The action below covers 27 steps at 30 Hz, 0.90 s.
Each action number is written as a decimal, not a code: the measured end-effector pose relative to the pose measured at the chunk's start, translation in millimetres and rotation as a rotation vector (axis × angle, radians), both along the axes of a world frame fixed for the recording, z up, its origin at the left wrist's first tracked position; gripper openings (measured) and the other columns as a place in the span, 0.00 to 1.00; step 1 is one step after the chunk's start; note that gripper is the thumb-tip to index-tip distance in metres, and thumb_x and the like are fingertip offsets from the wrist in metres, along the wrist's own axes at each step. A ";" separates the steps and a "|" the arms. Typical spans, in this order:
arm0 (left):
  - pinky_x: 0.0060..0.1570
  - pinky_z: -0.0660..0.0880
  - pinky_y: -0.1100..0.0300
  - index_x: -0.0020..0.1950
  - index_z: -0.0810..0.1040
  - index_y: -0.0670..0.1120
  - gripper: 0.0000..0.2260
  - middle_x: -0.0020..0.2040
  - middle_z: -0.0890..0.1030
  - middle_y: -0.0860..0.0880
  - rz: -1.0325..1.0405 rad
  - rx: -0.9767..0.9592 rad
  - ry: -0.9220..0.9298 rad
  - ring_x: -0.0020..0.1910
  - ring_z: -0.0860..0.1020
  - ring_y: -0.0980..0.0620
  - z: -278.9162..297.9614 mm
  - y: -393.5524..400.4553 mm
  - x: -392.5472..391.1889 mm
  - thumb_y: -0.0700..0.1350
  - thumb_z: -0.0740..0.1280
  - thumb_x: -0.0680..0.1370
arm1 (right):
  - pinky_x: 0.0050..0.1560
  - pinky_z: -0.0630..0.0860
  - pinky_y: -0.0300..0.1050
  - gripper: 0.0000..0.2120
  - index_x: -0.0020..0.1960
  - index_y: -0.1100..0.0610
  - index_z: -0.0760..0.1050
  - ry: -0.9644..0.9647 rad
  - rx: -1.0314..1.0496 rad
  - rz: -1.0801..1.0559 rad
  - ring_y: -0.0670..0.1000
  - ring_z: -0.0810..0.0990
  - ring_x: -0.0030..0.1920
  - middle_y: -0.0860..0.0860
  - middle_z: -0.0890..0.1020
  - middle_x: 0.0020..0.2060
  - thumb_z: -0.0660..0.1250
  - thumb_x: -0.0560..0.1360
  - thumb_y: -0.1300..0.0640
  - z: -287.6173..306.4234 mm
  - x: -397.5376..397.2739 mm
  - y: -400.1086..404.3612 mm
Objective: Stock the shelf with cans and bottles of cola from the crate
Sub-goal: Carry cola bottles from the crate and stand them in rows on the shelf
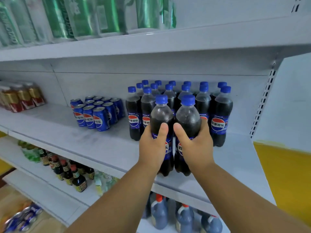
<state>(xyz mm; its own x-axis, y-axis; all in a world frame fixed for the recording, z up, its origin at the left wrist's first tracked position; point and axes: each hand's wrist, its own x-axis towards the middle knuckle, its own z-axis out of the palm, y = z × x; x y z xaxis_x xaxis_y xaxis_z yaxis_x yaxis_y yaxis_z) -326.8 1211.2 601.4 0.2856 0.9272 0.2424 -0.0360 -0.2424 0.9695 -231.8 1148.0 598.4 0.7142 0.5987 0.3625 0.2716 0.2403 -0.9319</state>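
Both hands (152, 145) (196, 147) grip cola bottles (161, 115) (188, 116), stocked bottles (220, 115) crowding behind, cans (96, 113) leftward.

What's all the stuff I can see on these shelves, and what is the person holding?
Cola bottles: well over a dozen, dark with blue caps, middle shelf, right.
Held bottles: two, same kind, at the shelf's front edge.
Cola cans: about a dozen, blue, middle shelf, centre.
Red and gold packs: several, middle shelf, far left.
Green packs: several, blurred, top shelf.
Sauce bottles: several, dark, shelf below, left.
Jugs: at least three, blue-grey with red caps, lower shelf.
Loose cans: several, blue, bottom left.
Left hand: grips one held bottle.
Right hand: grips the other.
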 end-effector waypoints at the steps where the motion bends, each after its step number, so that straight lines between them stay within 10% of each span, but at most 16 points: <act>1: 0.57 0.77 0.59 0.58 0.77 0.57 0.09 0.52 0.82 0.59 -0.036 0.011 -0.004 0.54 0.80 0.62 -2.7 10.5 2.3 0.55 0.64 0.80 | 0.45 0.75 0.30 0.22 0.61 0.44 0.73 0.003 0.005 -0.028 0.34 0.81 0.47 0.38 0.83 0.46 0.75 0.69 0.43 -3.4 0.8 7.4; 9: 0.46 0.70 0.79 0.54 0.75 0.60 0.06 0.49 0.81 0.65 -0.185 0.051 -0.074 0.49 0.76 0.75 -25.5 81.9 19.0 0.51 0.68 0.78 | 0.47 0.74 0.25 0.16 0.54 0.39 0.73 -0.043 0.016 -0.206 0.32 0.81 0.49 0.28 0.82 0.46 0.75 0.72 0.52 -24.3 6.7 63.1; 27: 0.46 0.67 0.81 0.52 0.72 0.64 0.16 0.45 0.77 0.78 -0.245 0.146 -0.103 0.49 0.74 0.79 -35.4 109.1 39.5 0.67 0.64 0.67 | 0.46 0.71 0.24 0.16 0.50 0.43 0.71 -0.150 0.066 -0.447 0.31 0.80 0.46 0.27 0.81 0.42 0.70 0.67 0.41 -29.5 15.8 91.6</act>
<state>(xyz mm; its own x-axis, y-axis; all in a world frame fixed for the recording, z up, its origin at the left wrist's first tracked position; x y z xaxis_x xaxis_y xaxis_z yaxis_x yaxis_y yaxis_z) -287.3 1320.3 566.0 0.4634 0.7870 0.4074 -0.2070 -0.3509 0.9133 -216.0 1239.6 568.9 0.8332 0.2165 0.5088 0.4927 0.1268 -0.8609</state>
